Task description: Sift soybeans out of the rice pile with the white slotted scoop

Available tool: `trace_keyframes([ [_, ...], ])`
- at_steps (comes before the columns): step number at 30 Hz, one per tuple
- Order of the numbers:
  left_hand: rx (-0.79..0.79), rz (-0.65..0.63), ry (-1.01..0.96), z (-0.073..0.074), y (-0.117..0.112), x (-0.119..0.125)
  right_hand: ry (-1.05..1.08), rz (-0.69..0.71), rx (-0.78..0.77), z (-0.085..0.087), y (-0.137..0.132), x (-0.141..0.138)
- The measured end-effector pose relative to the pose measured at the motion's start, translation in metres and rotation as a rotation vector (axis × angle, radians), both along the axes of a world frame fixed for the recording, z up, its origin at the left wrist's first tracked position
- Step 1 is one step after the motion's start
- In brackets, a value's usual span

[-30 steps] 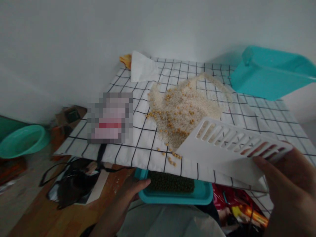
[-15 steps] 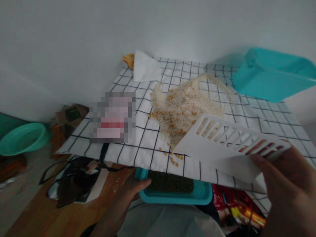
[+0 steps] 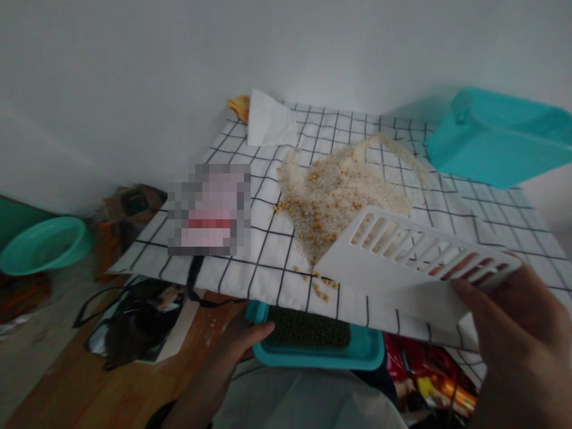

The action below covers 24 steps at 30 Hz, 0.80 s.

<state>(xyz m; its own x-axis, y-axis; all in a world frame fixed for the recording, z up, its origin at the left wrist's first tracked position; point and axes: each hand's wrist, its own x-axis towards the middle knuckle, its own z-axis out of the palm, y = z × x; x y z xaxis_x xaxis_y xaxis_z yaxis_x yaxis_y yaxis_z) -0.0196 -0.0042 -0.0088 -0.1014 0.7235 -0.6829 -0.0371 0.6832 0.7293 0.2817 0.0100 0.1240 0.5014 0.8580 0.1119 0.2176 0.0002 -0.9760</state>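
Note:
My right hand grips the right end of a white plastic panel with a row of slots along its upper part. The panel stands tilted on its edge at the near right of a spread heap of rice-like pale grains mixed with yellow kernels. Several loose yellow kernels lie by the panel's left tip. Below the table edge, my left hand holds the left end of a teal tray, thumb over its rim. Small dark green beans lie in the tray. The fingers under it are hidden.
A black-and-white checked cloth covers the table. A teal bin stands at the back right. White paper lies at the back left, a blurred-out item nearer. A green basin and a red packet sit lower down.
The view has shifted slightly, so the table's things appear a little further right. Both hands keep their holds, and the panel has barely moved against the grain heap.

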Motion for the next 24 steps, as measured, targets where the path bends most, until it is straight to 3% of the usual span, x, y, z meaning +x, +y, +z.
trace_keyframes([
  [6, 0.030, 0.049, 0.011, -0.003, -0.002, -0.003, -0.029, -0.004, -0.052, 0.001, 0.001, -0.003],
  [13, 0.024, 0.024, -0.047, -0.011, -0.001, 0.000, -0.009, 0.028, 0.090, -0.008, 0.004, 0.009],
  [24, 0.005, -0.030, 0.006, -0.007, -0.005, -0.004, 0.014, 0.097, 0.120, -0.010, 0.012, 0.002],
])
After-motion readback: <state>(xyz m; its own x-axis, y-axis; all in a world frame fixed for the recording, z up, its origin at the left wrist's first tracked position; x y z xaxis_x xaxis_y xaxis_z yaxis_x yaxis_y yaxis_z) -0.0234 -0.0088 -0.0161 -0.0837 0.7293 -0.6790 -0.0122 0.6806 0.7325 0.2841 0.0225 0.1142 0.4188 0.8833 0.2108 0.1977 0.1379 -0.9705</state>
